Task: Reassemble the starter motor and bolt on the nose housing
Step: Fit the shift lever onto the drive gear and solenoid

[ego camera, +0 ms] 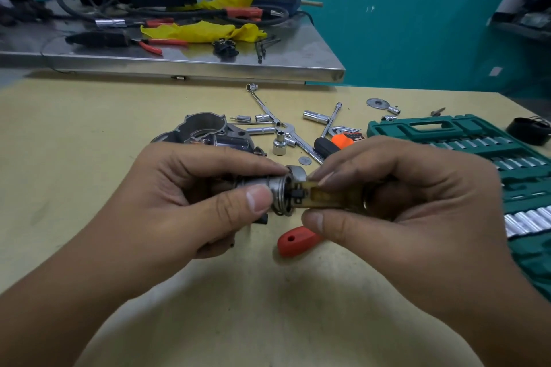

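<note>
Through the head camera I saw both hands raised just above the yellow counter [89, 134], meeting at its middle. My left hand [190, 197] gripped a small metal cylinder [277, 188], thumb on its near side and fingers curled over the top. My right hand [396, 197] pinched a brass-coloured part [323, 195] between thumb and forefinger, its end pressed against the cylinder's ringed face. I could not tell how far the two pieces were seated together.

Behind the left hand, the grey nose housing [205, 125] lay on the counter, its open mouth tilted upward. A red tool handle [295, 240] rested on the counter directly below the held parts. Loose sockets [280, 144] and a long chrome wrench [286, 128] lay scattered beyond the hands, near an orange-and-black screwdriver [337, 141]. At the right edge, a green socket case [417, 128] sat open with rows of sockets showing. Farther back, a steel bench [298, 65] carried yellow rags [196, 31], pliers and cables.
</note>
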